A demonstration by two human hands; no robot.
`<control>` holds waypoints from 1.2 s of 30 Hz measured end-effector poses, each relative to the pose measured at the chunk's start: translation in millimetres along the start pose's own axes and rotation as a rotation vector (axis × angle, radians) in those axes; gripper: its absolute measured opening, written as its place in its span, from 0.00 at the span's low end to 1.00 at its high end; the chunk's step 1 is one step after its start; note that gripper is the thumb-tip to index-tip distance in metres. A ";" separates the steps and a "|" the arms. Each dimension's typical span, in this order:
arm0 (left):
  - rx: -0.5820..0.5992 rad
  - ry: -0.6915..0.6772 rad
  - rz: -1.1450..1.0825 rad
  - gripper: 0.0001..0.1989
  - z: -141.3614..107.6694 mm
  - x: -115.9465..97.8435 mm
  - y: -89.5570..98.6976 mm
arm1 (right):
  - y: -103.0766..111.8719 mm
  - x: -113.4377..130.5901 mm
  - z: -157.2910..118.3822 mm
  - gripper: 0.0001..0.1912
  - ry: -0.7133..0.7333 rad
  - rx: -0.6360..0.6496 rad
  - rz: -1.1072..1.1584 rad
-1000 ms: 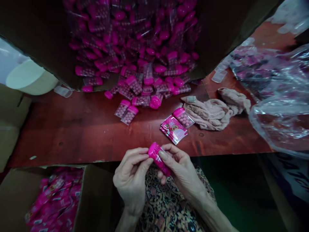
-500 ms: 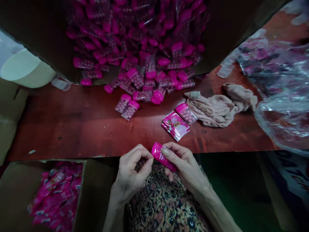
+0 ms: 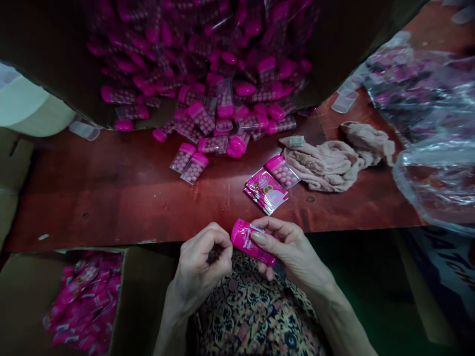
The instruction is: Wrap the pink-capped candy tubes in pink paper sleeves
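My right hand [image 3: 293, 249] grips a candy box [image 3: 247, 240] in a printed pink sleeve, its thumb on the upper face and its fingers beneath. The rounded pink cap end points left. Fingers curled in a pinch, my left hand [image 3: 206, 257] is right against that cap end; whatever is between its fingertips is hidden. Just beyond the hands, a small stack of flat printed pink sleeves [image 3: 265, 190] lies on the table. A clear candy box with a pink cap [image 3: 282, 172] leans on the stack, full of pale pink balls.
A large carton [image 3: 345, 59] lies open towards me, unwrapped candy boxes [image 3: 200, 116] spilling onto the red table [image 3: 122, 198]. A crumpled cloth [image 3: 326, 165] and plastic bag [image 3: 438, 178] are at right. Wrapped pink packs [image 3: 89, 301] fill a lower-left carton [image 3: 139, 296]. A white bowl [image 3: 33, 106] stands left.
The wrapped candy box has turned slightly in my right hand, and more of its printed side shows. My left fingertips have curled in a little at the cap end. The view has shifted slightly.
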State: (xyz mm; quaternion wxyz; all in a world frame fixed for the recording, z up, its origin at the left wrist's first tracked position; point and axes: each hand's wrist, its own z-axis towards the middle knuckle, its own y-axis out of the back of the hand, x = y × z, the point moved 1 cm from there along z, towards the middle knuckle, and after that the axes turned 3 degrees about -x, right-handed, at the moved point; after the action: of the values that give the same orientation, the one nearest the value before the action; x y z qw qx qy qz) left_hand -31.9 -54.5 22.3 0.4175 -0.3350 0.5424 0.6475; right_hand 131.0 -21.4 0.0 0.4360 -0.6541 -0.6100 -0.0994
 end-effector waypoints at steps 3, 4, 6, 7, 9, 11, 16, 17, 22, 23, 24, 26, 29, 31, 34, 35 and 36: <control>-0.038 0.060 -0.107 0.08 1.5 3.3 -3.1 | -0.7 0.8 -0.3 0.13 0.022 0.008 0.017; -0.085 0.106 -0.171 0.08 2.0 6.0 -4.4 | -1.1 1.0 -0.3 0.13 0.026 0.002 0.032; -0.247 0.194 -0.335 0.07 2.2 12.4 -6.6 | -2.2 1.2 -0.3 0.13 0.024 -0.026 0.069; -0.336 0.233 -0.424 0.06 1.7 15.4 -7.5 | -2.7 1.2 -0.4 0.14 0.023 -0.046 0.088; -0.456 0.287 -0.570 0.04 -0.3 19.2 -9.7 | -4.4 0.3 -0.5 0.14 0.022 -0.078 0.118; -0.426 0.354 -0.660 0.09 -2.5 18.8 -13.9 | -6.9 -2.0 -0.4 0.15 0.020 -0.078 0.127; -0.364 0.517 -0.644 0.13 -4.9 9.4 -26.2 | -14.2 -9.2 0.1 0.16 0.051 -0.035 0.059; -0.382 0.521 -0.620 0.10 -4.9 8.3 -27.1 | -15.4 -9.9 -0.3 0.17 0.066 -0.027 0.029; -0.371 0.453 -0.545 0.06 -12.0 8.2 -22.5 | -21.8 -14.8 -7.2 0.17 0.095 0.041 -0.124; -0.379 0.433 -0.530 0.06 -14.9 8.8 -21.0 | -23.1 -16.1 -8.9 0.15 0.114 0.033 -0.151; -0.394 0.417 -0.519 0.06 -17.9 9.4 -19.7 | -24.2 -17.3 -10.6 0.14 0.138 0.023 -0.181; -0.423 0.408 -0.510 0.07 -23.3 10.4 -18.3 | -26.2 -18.6 -13.2 0.13 0.189 0.013 -0.232; -0.483 0.461 -0.578 0.07 -26.4 8.7 -19.9 | -28.6 -17.4 -15.4 0.12 0.241 0.037 -0.234; -0.478 0.534 -0.669 0.15 -25.2 4.7 -23.9 | -29.8 -16.2 -16.1 0.12 0.277 0.009 -0.186; -0.362 0.598 -0.714 0.21 -22.5 -3.6 -33.3 | -30.2 -17.3 -16.8 0.11 0.364 -0.096 -0.167; -0.329 0.596 -0.697 0.18 -22.1 -5.9 -36.4 | -29.5 -18.3 -17.0 0.10 0.413 -0.130 -0.199; -0.311 0.592 -0.679 0.14 -22.0 -7.7 -39.1 | -28.1 -19.1 -17.2 0.10 0.473 -0.170 -0.248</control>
State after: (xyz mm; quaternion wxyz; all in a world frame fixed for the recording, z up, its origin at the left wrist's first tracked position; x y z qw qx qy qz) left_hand 6.4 -75.0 8.5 0.3781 -0.7219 0.3945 0.4247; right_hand 108.6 -50.4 10.3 0.4943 -0.5674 -0.5562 -0.3527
